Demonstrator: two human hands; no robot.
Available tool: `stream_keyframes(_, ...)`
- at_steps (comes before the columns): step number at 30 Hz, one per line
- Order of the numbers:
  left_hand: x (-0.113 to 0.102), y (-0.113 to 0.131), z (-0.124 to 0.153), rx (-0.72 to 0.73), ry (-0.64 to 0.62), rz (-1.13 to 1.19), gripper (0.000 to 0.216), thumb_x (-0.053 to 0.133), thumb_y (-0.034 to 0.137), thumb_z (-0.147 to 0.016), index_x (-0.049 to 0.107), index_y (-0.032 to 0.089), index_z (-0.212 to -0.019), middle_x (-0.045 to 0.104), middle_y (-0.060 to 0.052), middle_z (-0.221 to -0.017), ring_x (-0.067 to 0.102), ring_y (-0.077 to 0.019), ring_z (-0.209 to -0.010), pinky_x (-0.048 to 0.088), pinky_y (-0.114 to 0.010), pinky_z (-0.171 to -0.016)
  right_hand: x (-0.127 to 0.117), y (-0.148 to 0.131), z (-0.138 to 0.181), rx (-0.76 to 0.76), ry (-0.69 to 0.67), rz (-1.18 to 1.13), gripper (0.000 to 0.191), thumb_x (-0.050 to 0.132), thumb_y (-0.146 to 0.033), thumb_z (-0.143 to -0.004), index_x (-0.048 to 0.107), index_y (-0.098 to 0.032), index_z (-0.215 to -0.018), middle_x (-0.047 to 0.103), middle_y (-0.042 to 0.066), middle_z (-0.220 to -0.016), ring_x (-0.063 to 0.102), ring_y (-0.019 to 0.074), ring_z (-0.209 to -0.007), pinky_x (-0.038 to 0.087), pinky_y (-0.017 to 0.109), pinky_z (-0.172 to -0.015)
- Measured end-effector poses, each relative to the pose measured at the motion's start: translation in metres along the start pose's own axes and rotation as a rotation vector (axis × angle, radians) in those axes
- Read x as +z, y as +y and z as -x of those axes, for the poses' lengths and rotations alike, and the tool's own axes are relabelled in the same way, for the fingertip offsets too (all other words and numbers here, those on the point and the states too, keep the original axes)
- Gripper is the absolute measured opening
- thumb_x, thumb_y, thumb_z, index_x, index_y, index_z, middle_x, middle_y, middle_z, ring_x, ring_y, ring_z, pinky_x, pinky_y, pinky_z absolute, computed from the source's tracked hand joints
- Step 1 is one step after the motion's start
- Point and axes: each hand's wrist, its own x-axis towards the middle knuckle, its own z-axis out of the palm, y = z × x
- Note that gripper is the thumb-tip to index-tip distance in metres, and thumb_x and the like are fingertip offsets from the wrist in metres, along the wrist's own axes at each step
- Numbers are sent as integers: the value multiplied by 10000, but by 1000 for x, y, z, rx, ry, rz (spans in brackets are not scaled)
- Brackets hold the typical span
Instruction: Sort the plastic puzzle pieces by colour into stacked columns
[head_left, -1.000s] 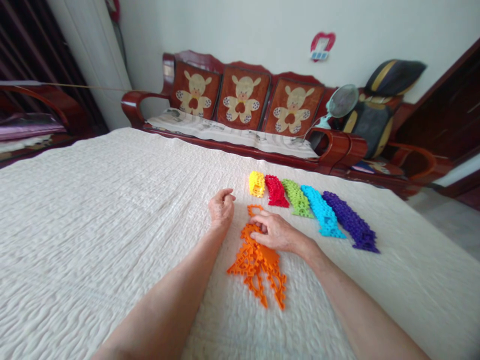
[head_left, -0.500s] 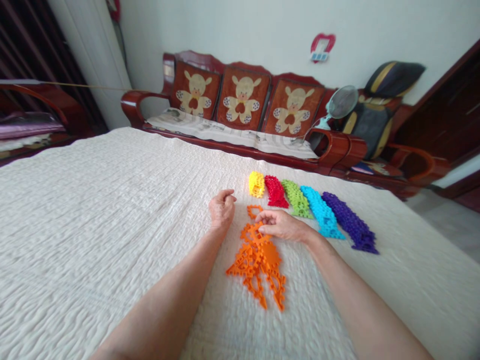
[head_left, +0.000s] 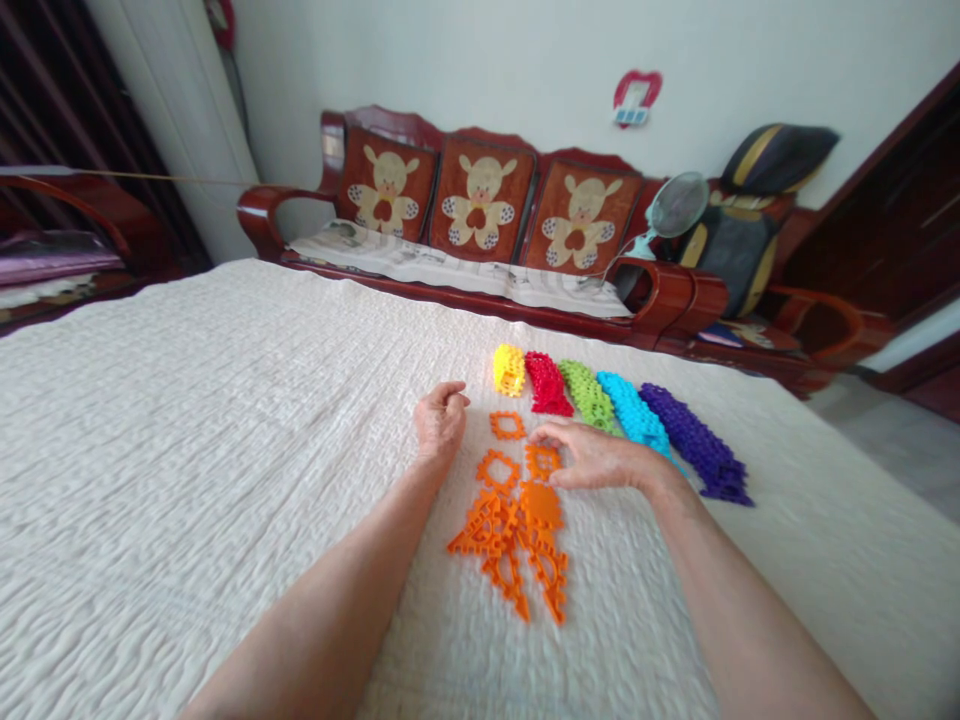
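Observation:
On the cream quilted bedspread [head_left: 187, 420] lies a pile of flat orange plastic pieces [head_left: 514, 530]. My right hand [head_left: 592, 458] rests just right of the pile's far end, fingertips pinched on one orange square piece [head_left: 541, 460]. Another orange piece [head_left: 508, 425] lies alone a little farther away. My left hand [head_left: 441, 420] sits loosely curled on the bedspread left of the pile, holding nothing that I can see. Beyond the hands lie rows of yellow [head_left: 509, 369], red [head_left: 547, 384], green [head_left: 589, 396], cyan [head_left: 634, 418] and purple [head_left: 694, 445] pieces.
A dark red wooden bench [head_left: 480, 215] with three bear-print cushions stands along the bed's far edge. A small fan [head_left: 675, 205] and a dark bag [head_left: 750, 220] sit at its right end. A wooden door [head_left: 892, 220] is at the far right.
My right hand has shifted right off the orange pile, and an orange square piece now lies apart under its fingertips. The left hand has stayed put.

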Motion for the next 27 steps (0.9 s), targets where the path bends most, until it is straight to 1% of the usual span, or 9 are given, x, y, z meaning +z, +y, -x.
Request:
stream_keyframes(2, 0, 1, 0, -6, -4, 8, 332, 466, 206, -724, 722, 170, -931, 719, -17, -722, 650, -154, -692, 501, -277, -749, 3, -8, 1, -9, -6, 92, 493, 648, -186, -631, 616, -197, -1122, 616, 77, -1135, 589, 220, -999, 459, 321, -872)
stream_keyframes(5, 0, 0, 1, -9, -4, 8, 331, 464, 204, -726, 723, 171, -931, 718, -16, -723, 649, -150, -685, 503, -272, -742, 7, -15, 0, 45, 5, 163, 338, 614, -193, -682, 634, -202, -1020, 626, 74, -1033, 602, 209, -923, 467, 312, -828)
stream_keyframes(7, 1, -1, 0, -4, -4, 4, 331, 462, 207, -732, 723, 173, -934, 720, -18, -731, 650, -149, -692, 502, -270, -738, 8, -16, 0, 61, 6, 176, 297, 602, -219, -715, 633, -205, -1010, 626, 75, -1011, 607, 212, -910, 470, 318, -823)
stream_keyframes(12, 1, -4, -2, -4, -10, -4, 323, 467, 211, -732, 723, 181, -926, 720, -16, -731, 651, -152, -696, 501, -268, -727, 7, -19, 5, 43, -32, 194, 509, 645, -252, -693, 580, -185, -1193, 581, 113, -1161, 566, 253, -1090, 442, 358, -951)
stream_keyframes(16, 1, -6, -2, -4, -10, -4, 321, 462, 206, -728, 722, 183, -915, 720, -11, -724, 649, -150, -687, 499, -263, -715, 13, -23, 7, 68, -28, 226, 592, 660, -301, -698, 549, -184, -1268, 552, 129, -1224, 510, 278, -1193, 409, 381, -1012)
stream_keyframes(19, 2, -6, -2, 9, -12, -5, 324, 455, 210, -736, 720, 187, -921, 722, -9, -732, 650, -149, -695, 499, -260, -711, 16, -24, 6, 90, -29, 235, 577, 635, -317, -732, 543, -185, -1287, 552, 132, -1254, 510, 278, -1203, 403, 387, -1020)
stream_keyframes(23, 1, -3, 0, -4, -19, -15, 333, 452, 211, -744, 717, 183, -944, 724, -13, -747, 652, -147, -693, 501, -261, -710, 12, -28, 4, 92, 67, 198, 546, 632, -352, -753, 554, -161, -1258, 576, 155, -1264, 538, 297, -1181, 424, 400, -994)
stream_keyframes(25, 1, -1, 1, -1, -22, -18, 335, 452, 214, -748, 716, 181, -953, 724, -15, -753, 654, -149, -704, 502, -263, -713, 10, -30, -1, 66, 168, 150, 522, 629, -317, -756, 548, -160, -1247, 612, 150, -1221, 577, 289, -1124, 446, 398, -960)
stream_keyframes(27, 0, 1, 2, 1, -25, -17, 334, 456, 214, -748, 715, 180, -956, 725, -17, -756, 655, -150, -711, 503, -264, -715, 12, -31, -9, 8, 293, 116, 483, 596, -242, -765, 543, -170, -1240, 632, 131, -1195, 594, 266, -1099, 453, 396, -955)
